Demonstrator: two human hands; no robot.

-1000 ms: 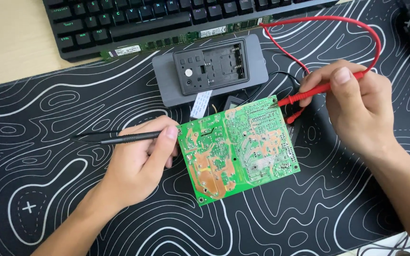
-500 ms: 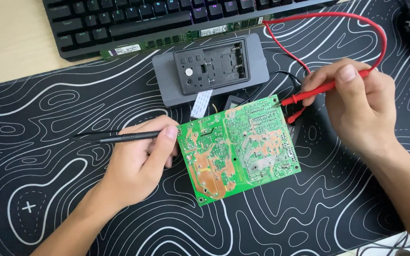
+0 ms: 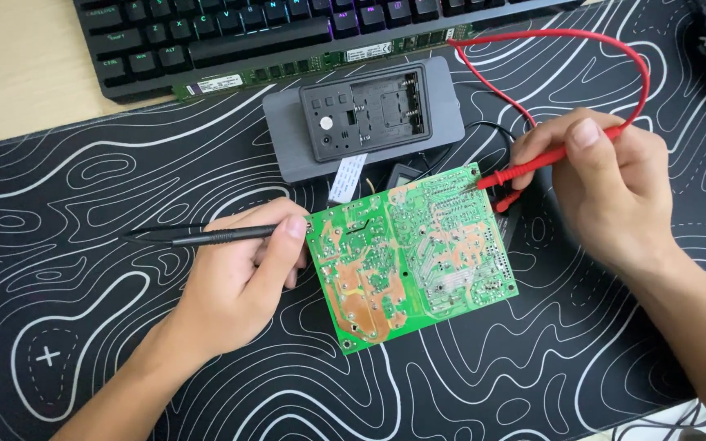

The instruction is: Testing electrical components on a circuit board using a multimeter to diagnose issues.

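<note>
Your left hand [image 3: 234, 282] is closing its grip around the black probe [image 3: 206, 237], lying sideways at nine o'clock of the green board [image 3: 410, 257] mid-counter, tip pointing away. At two o'clock, your right hand [image 3: 606, 184] is pinching the red probe [image 3: 533, 163] against the board's corner. That tip could be slipping across bare solder and bridging joints; the unclamped board may be sliding. Beyond, the red wire [image 3: 582, 41] could be snagging.

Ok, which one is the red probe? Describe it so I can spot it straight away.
Start at the green circuit board in the middle of the black patterned desk mat. At its upper right corner, the right hand pinches the red probe. It trails a looping red lead; the left hand's probe is black.
</note>
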